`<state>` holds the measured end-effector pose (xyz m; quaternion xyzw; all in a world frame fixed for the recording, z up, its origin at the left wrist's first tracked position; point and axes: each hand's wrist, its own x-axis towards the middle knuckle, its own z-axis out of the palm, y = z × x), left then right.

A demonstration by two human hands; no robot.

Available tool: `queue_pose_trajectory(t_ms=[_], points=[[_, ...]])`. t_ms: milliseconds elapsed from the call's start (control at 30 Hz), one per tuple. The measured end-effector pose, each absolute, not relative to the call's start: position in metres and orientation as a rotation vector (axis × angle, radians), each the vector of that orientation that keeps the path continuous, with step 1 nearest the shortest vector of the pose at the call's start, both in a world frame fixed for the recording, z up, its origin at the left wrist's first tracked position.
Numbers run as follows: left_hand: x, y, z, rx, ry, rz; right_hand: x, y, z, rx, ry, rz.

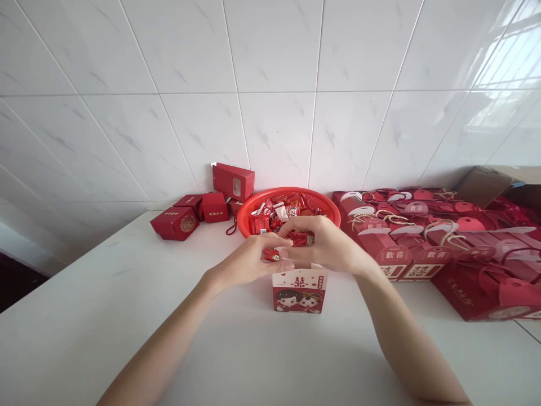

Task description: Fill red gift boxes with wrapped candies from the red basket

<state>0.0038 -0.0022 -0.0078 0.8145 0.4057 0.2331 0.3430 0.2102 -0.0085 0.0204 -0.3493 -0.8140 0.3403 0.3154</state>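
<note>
A small open gift box [299,298] with two cartoon figures on its front stands upright on the white table. Just above its mouth, my left hand [243,262] pinches a red wrapped candy [271,255] between thumb and fingers. My right hand [333,242] curls over the box from the right, its fingers bent around red wrapped candies [300,240]. The fingertips of both hands come close together, hiding part of the box opening. Behind them, a red plastic basket [332,210] holds many wrapped candies.
Several closed dark red boxes [174,223] sit at the back left, with a taller windowed box [233,180] against the tiled wall. Rows of red gift boxes [391,254] with rope handles fill the right side. A brown cardboard box [479,185] stands at the far right.
</note>
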Motion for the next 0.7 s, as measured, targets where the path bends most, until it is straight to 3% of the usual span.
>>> queue_pose_trajectory(t_ms=[267,700], points=[[0.002,-0.002,-0.009,2.097,1.016,0.580,0.200,-0.007,0.016,-0.984,-2.092,0.710],[0.001,0.000,-0.013,2.108,1.017,0.595,0.191,-0.011,0.012,-0.965,-2.270,0.729]])
